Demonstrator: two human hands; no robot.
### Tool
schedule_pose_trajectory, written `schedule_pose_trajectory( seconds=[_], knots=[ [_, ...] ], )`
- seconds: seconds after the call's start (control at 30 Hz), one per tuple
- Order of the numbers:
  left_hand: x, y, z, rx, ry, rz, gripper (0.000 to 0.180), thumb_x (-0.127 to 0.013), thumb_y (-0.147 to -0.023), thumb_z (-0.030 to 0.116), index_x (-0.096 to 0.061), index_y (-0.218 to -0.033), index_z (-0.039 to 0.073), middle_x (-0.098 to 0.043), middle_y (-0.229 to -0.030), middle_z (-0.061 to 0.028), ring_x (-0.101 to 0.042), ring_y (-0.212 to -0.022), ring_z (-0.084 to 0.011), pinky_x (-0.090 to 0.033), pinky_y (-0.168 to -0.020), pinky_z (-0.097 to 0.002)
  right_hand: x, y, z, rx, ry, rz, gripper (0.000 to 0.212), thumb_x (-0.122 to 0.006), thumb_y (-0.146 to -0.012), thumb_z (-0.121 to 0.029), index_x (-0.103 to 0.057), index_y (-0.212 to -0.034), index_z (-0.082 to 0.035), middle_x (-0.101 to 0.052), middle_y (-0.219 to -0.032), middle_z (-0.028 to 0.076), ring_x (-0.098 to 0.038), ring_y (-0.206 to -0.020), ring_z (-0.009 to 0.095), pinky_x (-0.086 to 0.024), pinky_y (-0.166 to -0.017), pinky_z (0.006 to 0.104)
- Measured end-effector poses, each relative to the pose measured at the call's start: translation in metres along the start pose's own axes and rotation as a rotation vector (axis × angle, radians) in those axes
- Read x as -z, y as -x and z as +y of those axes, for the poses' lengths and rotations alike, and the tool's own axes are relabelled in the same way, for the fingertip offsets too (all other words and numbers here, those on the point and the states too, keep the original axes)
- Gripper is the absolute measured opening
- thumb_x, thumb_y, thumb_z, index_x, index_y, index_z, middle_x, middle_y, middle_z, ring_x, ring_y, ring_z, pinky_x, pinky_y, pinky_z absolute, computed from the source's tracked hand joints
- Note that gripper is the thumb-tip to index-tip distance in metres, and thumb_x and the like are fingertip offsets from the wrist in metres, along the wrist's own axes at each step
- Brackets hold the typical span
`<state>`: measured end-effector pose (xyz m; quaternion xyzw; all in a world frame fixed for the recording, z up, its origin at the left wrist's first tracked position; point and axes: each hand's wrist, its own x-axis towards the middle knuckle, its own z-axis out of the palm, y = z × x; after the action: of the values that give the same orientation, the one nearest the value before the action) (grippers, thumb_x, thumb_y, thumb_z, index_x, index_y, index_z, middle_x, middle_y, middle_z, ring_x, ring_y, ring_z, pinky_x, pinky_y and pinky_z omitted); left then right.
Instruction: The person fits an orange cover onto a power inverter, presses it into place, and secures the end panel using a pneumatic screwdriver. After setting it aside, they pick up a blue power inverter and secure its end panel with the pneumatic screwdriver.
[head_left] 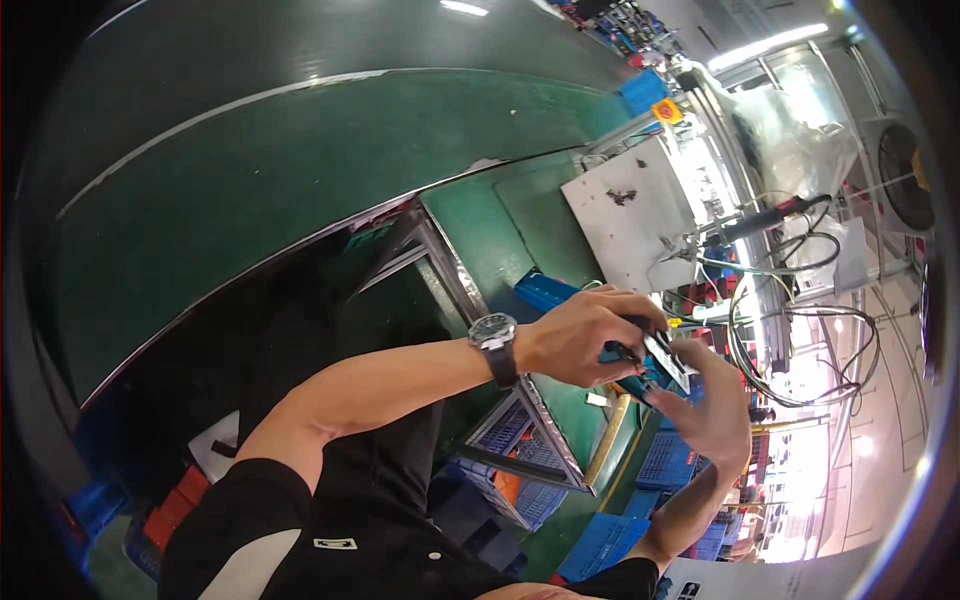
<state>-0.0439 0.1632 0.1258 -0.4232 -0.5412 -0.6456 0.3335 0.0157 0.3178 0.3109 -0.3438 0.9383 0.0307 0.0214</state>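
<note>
My left hand (590, 338), with a dark watch (494, 340) on its wrist, is closed round a small flat part with a silvery-white face and dark edges (667, 362). My right hand (718, 405) meets the part from the other side, fingers and thumb bent about its end; this hand is slightly blurred. The fingers cover much of the part, so its exact kind cannot be made out. Both hands are above the near end of a green-topped bench, with a blue bin (545, 290) beside and partly behind my left hand.
A pale metal plate (625, 215) lies on the bench beyond my hands. Right of it are a dark cylindrical tool (765, 218) on a stand and looped black cables (800, 310). Below the bench corner stands a blue crate (520, 495); more blue crates (605, 545) are at right.
</note>
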Motion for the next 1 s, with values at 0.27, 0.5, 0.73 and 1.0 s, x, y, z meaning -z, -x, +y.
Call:
schedule_pose_trajectory(
  seconds=[0.27,0.5,0.73,1.0],
  knots=[
    [-0.010,-0.003,-0.001,0.025,0.058,0.041,0.016,-0.082,-0.073,0.008,-0.077,-0.089,0.009,-0.061,-0.135,-0.0118,-0.061,-0.118,-0.0331,-0.047,-0.098,-0.0452,-0.049,0.011,0.094,-0.122,-0.451,0.063,0.094,-0.096,-0.057,-0.027,-0.053,-0.135,0.000,-0.062,-0.113,0.013,-0.059,-0.102,0.022,-0.046,-0.094,0.0342],
    [-0.008,-0.010,0.007,-0.059,-0.295,0.185,0.028,-0.081,-0.068,0.002,-0.077,-0.095,0.008,-0.055,-0.142,-0.0217,-0.057,-0.124,-0.0371,-0.046,-0.101,-0.0453,-0.074,0.004,0.056,-0.241,-0.406,0.469,0.093,-0.095,-0.062,-0.049,-0.059,-0.133,0.000,-0.071,-0.116,0.010,-0.065,-0.106,0.014,-0.051,-0.095,0.0331],
    [-0.016,-0.018,0.000,-0.065,-0.299,0.216,0.022,-0.078,-0.074,-0.005,-0.074,-0.095,0.002,-0.056,-0.138,-0.0224,-0.064,-0.111,-0.0344,-0.049,-0.095,-0.0439,-0.092,0.005,0.065,-0.082,-0.353,0.742,0.086,-0.092,-0.071,-0.047,-0.058,-0.134,0.002,-0.072,-0.109,0.017,-0.072,-0.101,0.026,-0.054,-0.090,0.0366],
    [-0.016,-0.012,0.010,0.098,-0.207,0.171,0.015,-0.069,-0.088,0.003,-0.072,-0.101,-0.003,-0.053,-0.142,-0.0199,-0.060,-0.114,-0.0268,-0.049,-0.094,-0.0368,-0.101,0.009,0.061,0.030,-0.338,0.813,0.071,-0.086,-0.080,-0.033,-0.057,-0.135,0.002,-0.066,-0.102,0.018,-0.066,-0.088,0.038,-0.054,-0.078,0.0423]
  ],
)
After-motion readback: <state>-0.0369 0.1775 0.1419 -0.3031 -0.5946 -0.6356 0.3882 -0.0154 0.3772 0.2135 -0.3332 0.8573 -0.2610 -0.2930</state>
